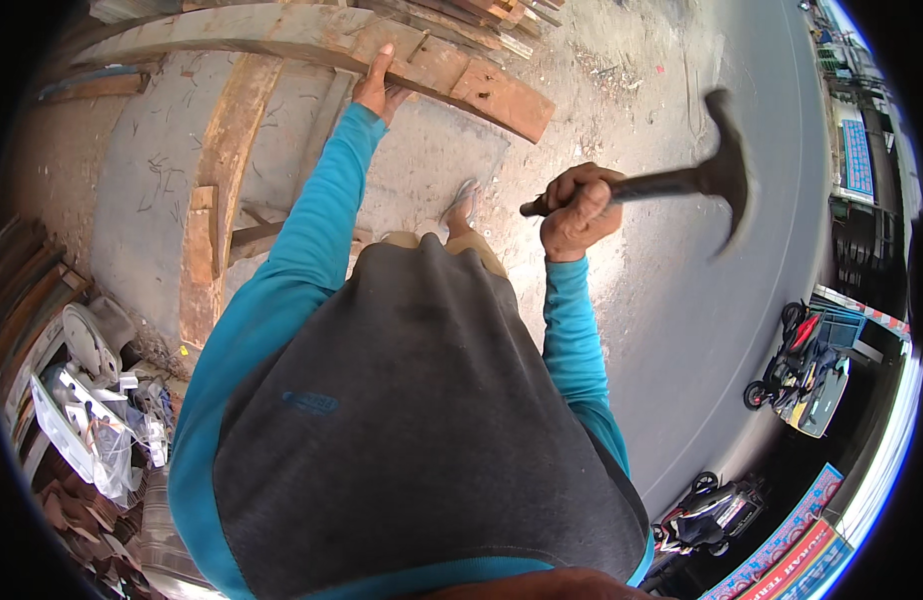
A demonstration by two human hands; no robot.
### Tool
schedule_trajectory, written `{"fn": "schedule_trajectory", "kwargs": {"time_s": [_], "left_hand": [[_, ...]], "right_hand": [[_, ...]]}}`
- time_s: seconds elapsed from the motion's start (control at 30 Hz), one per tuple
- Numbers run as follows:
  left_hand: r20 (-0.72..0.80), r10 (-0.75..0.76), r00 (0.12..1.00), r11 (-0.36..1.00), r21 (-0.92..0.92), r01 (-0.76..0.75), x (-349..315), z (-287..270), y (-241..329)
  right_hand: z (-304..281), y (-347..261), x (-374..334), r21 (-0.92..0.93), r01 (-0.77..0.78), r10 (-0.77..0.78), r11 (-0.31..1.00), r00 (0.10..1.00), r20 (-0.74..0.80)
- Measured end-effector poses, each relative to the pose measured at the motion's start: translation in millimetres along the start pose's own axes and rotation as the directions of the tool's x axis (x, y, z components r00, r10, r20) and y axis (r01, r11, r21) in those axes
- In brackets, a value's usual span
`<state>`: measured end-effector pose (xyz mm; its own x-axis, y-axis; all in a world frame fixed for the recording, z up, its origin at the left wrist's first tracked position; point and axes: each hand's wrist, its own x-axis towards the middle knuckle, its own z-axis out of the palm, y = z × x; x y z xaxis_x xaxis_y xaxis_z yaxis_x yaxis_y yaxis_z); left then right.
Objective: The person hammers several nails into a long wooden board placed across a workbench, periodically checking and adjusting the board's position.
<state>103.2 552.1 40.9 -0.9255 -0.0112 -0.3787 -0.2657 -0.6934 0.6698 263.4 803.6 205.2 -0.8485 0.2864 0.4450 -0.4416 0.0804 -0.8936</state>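
Observation:
A claw hammer [672, 184] is gripped by its handle in my right hand [582, 212], raised out to the right with its dark metal head pointing away from me. My left hand [379, 88] holds the edge of a long wooden beam [312, 32], thumb on top and fingers partly hidden beneath. A short wood block [493, 92] sits on the beam's right end. A nail [419, 48] seems to stick up from the beam near my thumb. Hammer and beam are apart.
Another plank [225, 160] lies on the ground to the left, with loose nails [167, 180] scattered nearby. Stacked timber [472, 15] is beyond the beam. Scrap and white plastic pieces [82, 420] pile up at lower left. A paved road [702, 330] runs along the right, with parked motorbikes [797, 360] across it.

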Motion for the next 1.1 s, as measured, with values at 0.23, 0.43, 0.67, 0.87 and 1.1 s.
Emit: {"fn": "schedule_trajectory", "kwargs": {"time_s": [0.23,0.43,0.67,0.87,1.1], "left_hand": [[-0.048,0.027,0.998,1.0,0.009,-0.027,-11,0,2],[-0.002,0.022,1.0,1.0,0.015,-0.022,-8,0,1],[0.032,-0.008,0.999,1.0,0.015,0.008,2,-1,0],[0.042,0.002,0.999,0.999,0.045,-0.004,-3,-10,1],[0.018,-0.015,1.0,0.997,0.082,0.013,-4,-1,-2]], "right_hand": [[10,-9,-14,-0.307,-0.623,0.687,0.719,0.706,0.175],[8,-52,4,0.118,-0.009,0.02,0.993,0.995,-0.098],[-19,25,-54,-0.216,-0.793,0.818,0.57,0.572,0.06],[-18,-71,9,0.105,-0.088,0.111,0.991,0.964,-0.243],[4,40,-71,-0.329,-0.778,0.839,0.535,0.534,0.101]]}}
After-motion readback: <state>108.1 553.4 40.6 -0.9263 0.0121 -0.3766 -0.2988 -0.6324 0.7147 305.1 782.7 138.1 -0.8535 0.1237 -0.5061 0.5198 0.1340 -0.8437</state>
